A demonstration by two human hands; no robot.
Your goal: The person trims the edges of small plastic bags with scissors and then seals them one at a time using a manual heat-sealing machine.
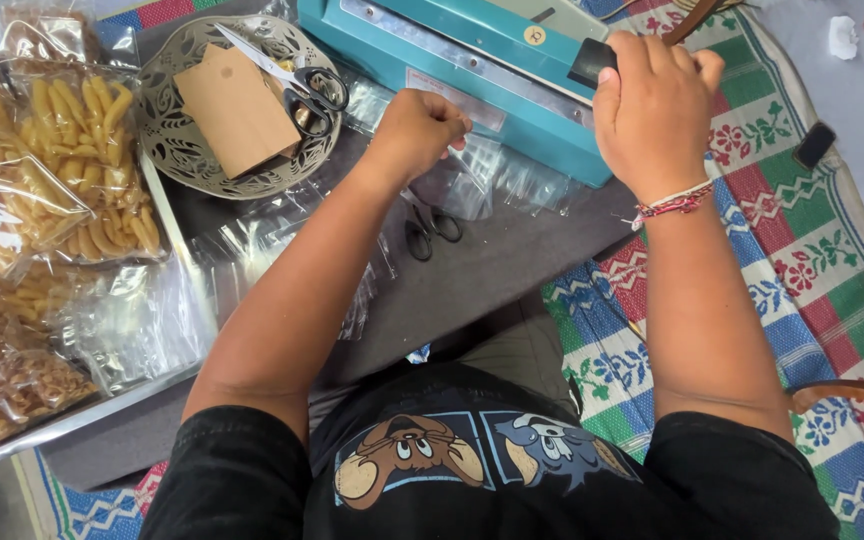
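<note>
Patterned floor mat [802, 240]; right hand [652, 110] fingers gripping sealer [472, 60], left hand [417, 130] seemingly pinching plastic bag [492, 180].

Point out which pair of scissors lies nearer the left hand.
The small dark scissors on the grey surface, just below the left hand; the larger pair rests in the perforated bowl.

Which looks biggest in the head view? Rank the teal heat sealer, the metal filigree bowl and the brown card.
1. Teal heat sealer, partly cut off by the frame.
2. Metal filigree bowl.
3. Brown card, lying inside the bowl.
</note>
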